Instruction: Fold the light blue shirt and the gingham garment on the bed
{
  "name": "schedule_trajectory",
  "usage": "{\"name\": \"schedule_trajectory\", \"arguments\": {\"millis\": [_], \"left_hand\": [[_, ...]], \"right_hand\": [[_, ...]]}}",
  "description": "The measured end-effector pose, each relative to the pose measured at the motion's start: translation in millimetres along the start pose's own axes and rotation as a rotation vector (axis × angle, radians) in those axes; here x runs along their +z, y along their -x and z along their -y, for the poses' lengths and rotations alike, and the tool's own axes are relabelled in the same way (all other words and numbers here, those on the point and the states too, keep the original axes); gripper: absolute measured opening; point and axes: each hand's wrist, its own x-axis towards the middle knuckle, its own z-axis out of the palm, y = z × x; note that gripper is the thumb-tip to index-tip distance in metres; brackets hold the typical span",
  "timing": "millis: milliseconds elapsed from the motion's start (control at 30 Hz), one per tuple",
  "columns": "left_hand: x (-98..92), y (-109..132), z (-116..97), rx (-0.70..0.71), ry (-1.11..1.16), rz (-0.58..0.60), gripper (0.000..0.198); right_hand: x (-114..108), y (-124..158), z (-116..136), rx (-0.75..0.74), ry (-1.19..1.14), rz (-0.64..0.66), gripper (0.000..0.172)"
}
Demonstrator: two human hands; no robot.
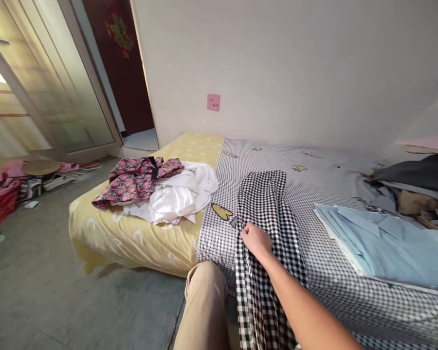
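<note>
Right hand (255, 240) rests on the spread, unfolded checked garment (264, 204), grip not discernible; blue shirt (387, 243) lies folded, clothes heap (160, 192) unsorted.

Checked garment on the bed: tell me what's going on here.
A person's right hand rests on the black-and-white checked garment, with its fingers at the garment's left edge; whether it grips cannot be told. The garment lies spread lengthwise on the bed and hangs over the near edge. A folded light blue shirt lies to its right. A pink floral garment and a white garment lie heaped to its left. The left hand is out of view.
</note>
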Motion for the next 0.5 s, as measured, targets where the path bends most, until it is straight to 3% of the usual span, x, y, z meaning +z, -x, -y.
{"name": "schedule_trajectory", "arguments": {"millis": [233, 300, 367, 500], "left_hand": [[-1.1, 11.0, 3.6, 0.026, -0.018, -0.026, 0.040], [-9.0, 27.8, 24.1, 0.003, -0.030, -0.021, 0.040], [-21.0, 52.2, 56.8, -0.042, -0.048, -0.010, 0.041], [-42.2, 104.2, 122.9, -0.149, -0.092, 0.054, 0.062]], "right_hand": [[-3.6, -5.3, -0.4, -0.092, -0.282, 0.010, 0.022], [-5.8, -2.0, 3.1, -0.084, -0.380, 0.075, 0.019], [-11.5, 5.9, 1.4, -0.086, -0.517, 0.156, 0.031], [-30.1, 35.3, -32.4, -0.145, -0.989, 0.307, 0.050]]}}
